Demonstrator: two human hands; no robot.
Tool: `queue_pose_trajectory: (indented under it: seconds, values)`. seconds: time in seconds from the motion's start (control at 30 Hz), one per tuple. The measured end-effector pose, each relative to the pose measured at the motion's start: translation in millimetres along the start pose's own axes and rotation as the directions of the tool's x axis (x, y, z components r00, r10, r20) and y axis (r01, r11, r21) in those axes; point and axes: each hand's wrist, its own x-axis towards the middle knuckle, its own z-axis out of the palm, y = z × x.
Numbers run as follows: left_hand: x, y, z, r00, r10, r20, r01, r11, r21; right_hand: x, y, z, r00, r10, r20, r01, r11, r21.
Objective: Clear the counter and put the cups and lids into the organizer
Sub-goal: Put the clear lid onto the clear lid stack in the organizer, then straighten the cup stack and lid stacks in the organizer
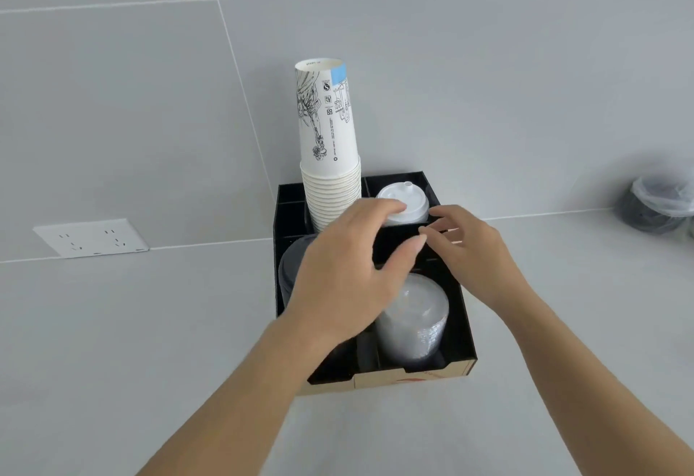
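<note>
Seating the white lids (403, 205) in the organizer (465, 325), the left hand (345, 284) touches them with spread fingers while the right hand (469, 246) hovers open and empty; next, probably press them level.

Your grey counter (150, 344) carries the black organizer (463, 319), set against the tiled wall. Far right on the counter sits a dark, plastic-wrapped bundle (655, 205), too blurred to identify.

Matt printed paper cups (330, 160), glossy black organizer (463, 325), smooth white plastic lids (403, 205), clear glossy plastic lids (417, 317)
</note>
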Motion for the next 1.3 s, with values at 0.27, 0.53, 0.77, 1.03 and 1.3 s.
queue_pose_trajectory:
  seconds: [0.27, 0.53, 0.77, 1.03, 1.3]
  values:
    - [61, -40, -51, 0.979, -0.022, -0.202, 0.004, 0.996, -0.091, 47, -46, -11, 0.980, -0.182, -0.082, 0.192, 0.970, 0.146]
    - [86, -110, -29, 0.971, -0.196, -0.134, 0.140, 0.930, -0.341, 88, -57, 38, 0.978, -0.195, -0.074, 0.209, 0.923, 0.324]
    - [92, -142, -4, 0.977, -0.215, -0.003, 0.185, 0.847, -0.497, 108, -44, 88, 0.987, -0.157, 0.041, 0.122, 0.885, 0.448]
    - [102, -158, 4, 0.974, -0.224, 0.022, 0.200, 0.814, -0.546, 110, -40, 104, 0.938, -0.347, 0.009, 0.295, 0.810, 0.506]
    - [99, -155, 12, 0.965, -0.257, -0.054, 0.187, 0.816, -0.547, 115, -32, 97, 0.928, -0.358, 0.099, 0.255, 0.809, 0.530]
